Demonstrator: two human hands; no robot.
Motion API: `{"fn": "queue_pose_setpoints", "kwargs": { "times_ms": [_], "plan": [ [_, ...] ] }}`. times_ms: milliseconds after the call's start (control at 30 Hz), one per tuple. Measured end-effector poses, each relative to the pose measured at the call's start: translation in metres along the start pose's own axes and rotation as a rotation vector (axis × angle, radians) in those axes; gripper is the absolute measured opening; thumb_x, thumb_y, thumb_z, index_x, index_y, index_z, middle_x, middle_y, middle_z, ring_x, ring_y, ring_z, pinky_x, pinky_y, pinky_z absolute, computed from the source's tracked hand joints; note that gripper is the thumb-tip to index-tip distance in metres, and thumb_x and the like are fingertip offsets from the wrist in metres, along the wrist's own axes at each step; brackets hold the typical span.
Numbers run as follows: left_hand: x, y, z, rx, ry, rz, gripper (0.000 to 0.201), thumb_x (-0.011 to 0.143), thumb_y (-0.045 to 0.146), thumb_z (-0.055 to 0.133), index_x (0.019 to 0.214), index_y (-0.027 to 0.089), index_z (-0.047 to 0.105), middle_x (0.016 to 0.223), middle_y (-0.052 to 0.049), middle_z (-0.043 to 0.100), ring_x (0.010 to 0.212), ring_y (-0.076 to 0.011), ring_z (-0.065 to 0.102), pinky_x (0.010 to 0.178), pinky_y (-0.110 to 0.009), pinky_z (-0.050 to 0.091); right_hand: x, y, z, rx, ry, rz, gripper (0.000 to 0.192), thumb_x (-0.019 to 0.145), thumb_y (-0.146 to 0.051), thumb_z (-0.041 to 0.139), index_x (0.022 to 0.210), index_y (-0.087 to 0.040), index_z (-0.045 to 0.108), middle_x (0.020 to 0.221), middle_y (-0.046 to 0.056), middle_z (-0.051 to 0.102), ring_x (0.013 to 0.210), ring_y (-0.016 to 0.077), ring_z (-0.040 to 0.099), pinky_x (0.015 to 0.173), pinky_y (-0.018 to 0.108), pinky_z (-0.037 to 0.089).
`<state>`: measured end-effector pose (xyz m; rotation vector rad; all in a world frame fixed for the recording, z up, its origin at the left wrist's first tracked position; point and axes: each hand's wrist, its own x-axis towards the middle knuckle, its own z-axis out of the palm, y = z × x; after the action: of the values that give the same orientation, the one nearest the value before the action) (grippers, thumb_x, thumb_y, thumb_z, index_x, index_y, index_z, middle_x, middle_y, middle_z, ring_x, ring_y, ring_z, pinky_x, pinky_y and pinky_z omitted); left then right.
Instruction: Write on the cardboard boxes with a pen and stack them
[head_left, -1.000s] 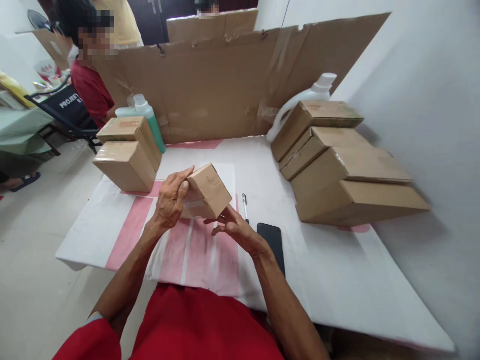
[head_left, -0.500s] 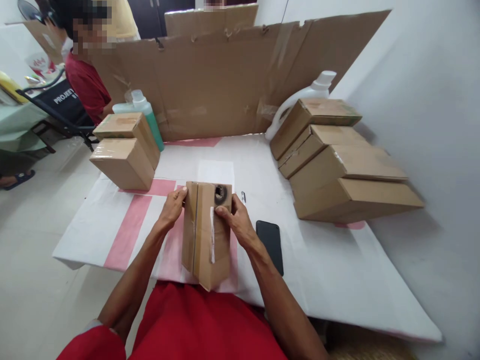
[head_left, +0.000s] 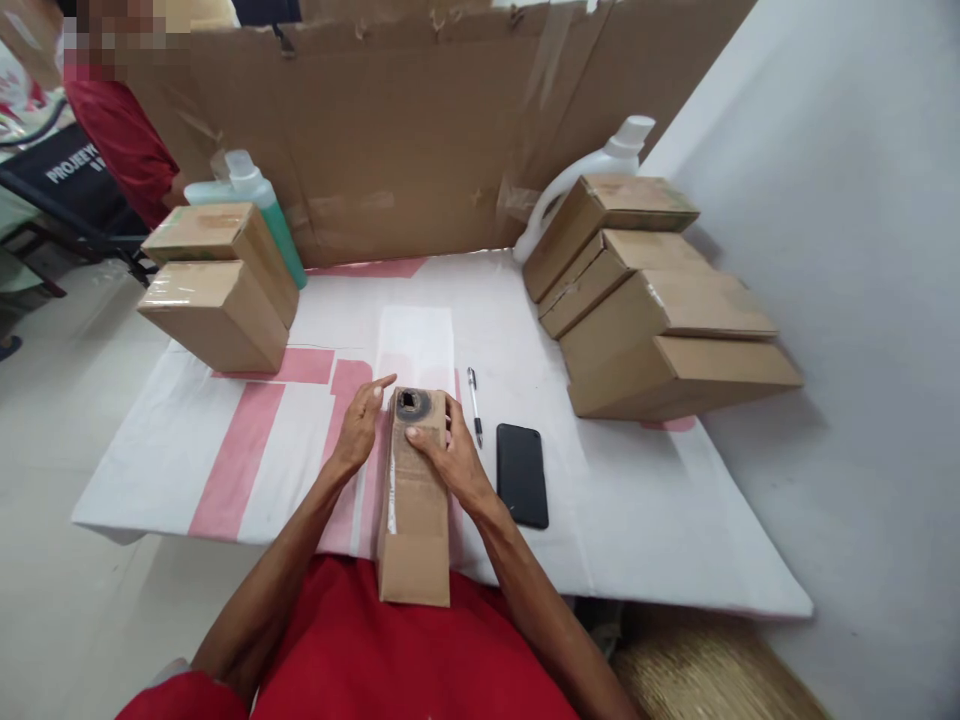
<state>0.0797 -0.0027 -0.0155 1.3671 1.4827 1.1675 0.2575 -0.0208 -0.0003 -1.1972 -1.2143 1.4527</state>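
A small brown cardboard box [head_left: 414, 510] lies lengthwise between my hands on the near edge of the table [head_left: 637, 520], one flap hanging toward my red shirt. Its far end is open and shows a dark round thing [head_left: 412, 404] inside. My left hand [head_left: 360, 425] presses the box's left side with its fingers stretched forward. My right hand [head_left: 444, 455] rests on the top and right side, thumb across the cardboard. A strip of clear tape runs along the box's left edge.
A pen [head_left: 474, 400] and a black phone [head_left: 521, 473] lie right of the box. Stacked boxes [head_left: 660, 300] fill the right, two boxes [head_left: 217, 290] the left. A green bottle [head_left: 255, 200], white jug [head_left: 600, 165] and cardboard screen [head_left: 420, 130] stand behind. A person in red [head_left: 112, 140] is beyond.
The closed box, held up a second ago, was turned and laid down lengthwise toward me with its far end open. Both hands shifted to its far end.
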Motion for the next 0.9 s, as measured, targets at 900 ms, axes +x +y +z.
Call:
{"fn": "queue_pose_setpoints", "kwargs": {
  "times_ms": [900],
  "plan": [
    [0.007, 0.042, 0.012, 0.083, -0.109, -0.053, 0.031, 0.089, 0.042, 0.059, 0.104, 0.019, 0.073, 0.104, -0.007, 0.078, 0.099, -0.0234, 0.072, 0.085, -0.034, 0.058, 0.025, -0.021, 0.003, -0.665, 0.114, -0.08, 0.034, 0.103, -0.043, 0.053, 0.124, -0.018, 0.061, 0.122, 0.013, 0.074, 0.114, 0.0263, 0.069, 0.098, 0.035, 0.048]
  ]
}}
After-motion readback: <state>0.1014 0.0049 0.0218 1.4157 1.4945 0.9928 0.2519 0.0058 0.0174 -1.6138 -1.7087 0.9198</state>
